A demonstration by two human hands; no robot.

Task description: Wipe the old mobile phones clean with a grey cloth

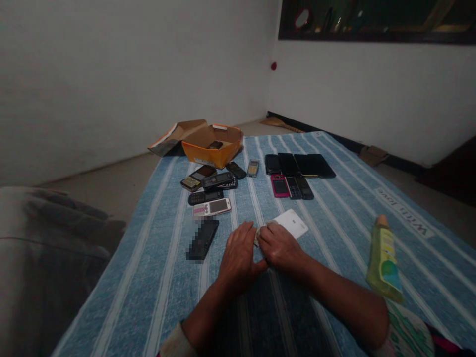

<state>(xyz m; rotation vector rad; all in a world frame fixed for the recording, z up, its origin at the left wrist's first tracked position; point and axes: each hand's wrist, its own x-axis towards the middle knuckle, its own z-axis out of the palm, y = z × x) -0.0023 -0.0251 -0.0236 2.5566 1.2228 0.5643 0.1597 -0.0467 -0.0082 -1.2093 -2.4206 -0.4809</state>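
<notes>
A white phone or small tablet (pixel 292 224) lies flat on the striped blue cloth, partly covered by my hands. My right hand (pixel 278 245) is closed on a crumpled pale cloth (pixel 257 238), pressed against the device's near left part. Only a small bit of that cloth shows. My left hand (pixel 240 255) is at the device's left end, fingers fairly straight and thumb toward my right hand, apparently holding its edge; the contact is mostly hidden. Left of my hands lies a black phone (pixel 206 235), partly blurred out. A pink-and-white phone (pixel 212 207) is just beyond it.
Several keypad phones (pixel 217 179) lie heaped before an open orange box (pixel 211 152) with a phone inside. Farther right, dark phones (pixel 288 163) and a pink phone (pixel 279 186) sit in rows. A yellow-green liquid bottle (pixel 386 263) lies at right. Grey upholstery (pixel 48 258) borders the left.
</notes>
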